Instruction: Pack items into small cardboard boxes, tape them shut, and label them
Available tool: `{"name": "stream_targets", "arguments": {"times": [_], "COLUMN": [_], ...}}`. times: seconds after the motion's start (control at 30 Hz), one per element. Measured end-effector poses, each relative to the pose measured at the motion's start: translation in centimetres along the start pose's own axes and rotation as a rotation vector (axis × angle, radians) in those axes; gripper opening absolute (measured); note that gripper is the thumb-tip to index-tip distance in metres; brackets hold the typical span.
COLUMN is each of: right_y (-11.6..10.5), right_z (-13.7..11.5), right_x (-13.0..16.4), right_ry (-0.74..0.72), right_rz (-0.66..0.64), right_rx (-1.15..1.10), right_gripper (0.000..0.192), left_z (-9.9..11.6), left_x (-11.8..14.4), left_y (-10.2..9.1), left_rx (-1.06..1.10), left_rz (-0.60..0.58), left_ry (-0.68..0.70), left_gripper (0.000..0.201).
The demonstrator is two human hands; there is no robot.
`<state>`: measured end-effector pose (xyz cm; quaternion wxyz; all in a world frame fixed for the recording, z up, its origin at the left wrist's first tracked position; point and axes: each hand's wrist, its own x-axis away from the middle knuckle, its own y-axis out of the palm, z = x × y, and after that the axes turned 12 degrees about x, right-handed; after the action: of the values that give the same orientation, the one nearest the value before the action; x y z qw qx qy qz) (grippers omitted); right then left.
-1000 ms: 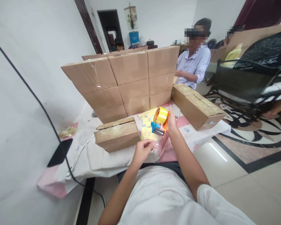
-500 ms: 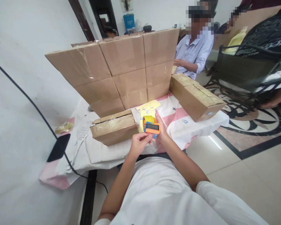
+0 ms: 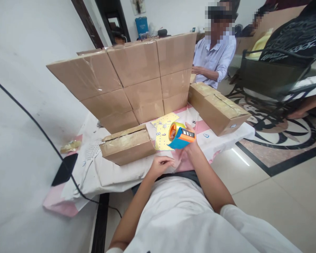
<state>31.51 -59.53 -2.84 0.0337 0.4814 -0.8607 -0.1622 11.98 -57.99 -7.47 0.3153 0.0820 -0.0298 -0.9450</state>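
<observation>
While the right hand (image 3: 191, 144) grips the tape dispenser (image 3: 180, 135) from behind, the tool rides above the table's (image 3: 226, 138) near edge, over the yellow sheet (image 3: 162, 140), with its roll to the left. The left hand (image 3: 159, 165) hangs just below and left of it, fingers loosely curled; whether they pinch a strip of clear tape cannot be told. A small carton (image 3: 127, 146) lies just left of the sheet. The right palm is hidden by the dispenser.
</observation>
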Motion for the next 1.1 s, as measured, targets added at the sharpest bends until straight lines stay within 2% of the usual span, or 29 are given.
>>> {"name": "stream_targets", "arguments": {"times": [0.1,0.2,0.37,0.4,0.47,0.53,0.57,0.6,0.63,0.73,0.8,0.87,0.97,1.03,1.1], "right_y": [-1.9,-3.7,-6.4,-6.9,-7.5,-7.3,-6.7,-5.8,-4.6,-0.2,2.7,4.7,6.5,7.0,7.0], "right_z": [0.1,1.4,2.7,2.4,1.2,-0.6,-1.6,-2.7,-3.7,-6.1,-7.0,-7.2,-7.0,-7.0,-7.6], "right_x": [-0.9,-2.2,-3.4,-3.2,-2.3,-0.8,0.0,0.8,1.7,3.8,4.6,4.8,4.4,3.9,3.3], "right_ry": [-0.073,-0.178,-0.116,-0.121,-0.172,-0.264,-0.330,-0.406,-0.485,-0.600,-0.654,-0.706,-0.786,-0.841,-0.868], "right_rz": [0.047,0.078,0.036,0.084,0.314,0.562,0.605,0.548,0.412,-0.187,-0.422,-0.544,-0.633,-0.666,-0.644], "right_rx": [0.040,0.215,0.612,0.722,0.946,1.111,1.141,1.146,1.127,1.022,1.038,1.103,1.231,1.283,1.238], "right_gripper": [0.048,0.045,0.042,0.040,0.034,0.026,0.025,0.024,0.024,0.023,0.022,0.015,0.023,0.023,0.023], "left_z": [0.4,1.6,3.7,4.0,4.5,4.8,5.0,5.0,5.1,5.1,5.1,5.1,5.4,5.8,6.5], "left_x": [-0.5,-0.6,-0.1,0.0,0.1,0.3,0.4,0.5,0.6,1.3,1.8,2.1,2.3,2.5,3.2], "left_y": [-0.6,-0.7,-0.6,-0.7,-0.9,-1.2,-1.3,-1.3,-1.3,-1.2,-1.0,-1.1,-1.8,-2.6,-3.8], "left_rx": [0.030,0.087,0.117,0.118,0.117,0.107,0.100,0.091,0.079,0.026,-0.028,-0.074,-0.052,0.001,0.002], "left_rz": [0.230,0.402,0.542,0.562,0.595,0.614,0.620,0.623,0.624,0.601,0.565,0.541,0.539,0.553,0.621], "left_ry": [0.069,0.111,0.181,0.195,0.216,0.228,0.234,0.238,0.243,0.268,0.288,0.289,0.238,0.154,0.064], "left_gripper": [0.039,0.038,0.034,0.032,0.029,0.027,0.026,0.026,0.026,0.025,0.023,0.022,0.025,0.036,0.053]}}
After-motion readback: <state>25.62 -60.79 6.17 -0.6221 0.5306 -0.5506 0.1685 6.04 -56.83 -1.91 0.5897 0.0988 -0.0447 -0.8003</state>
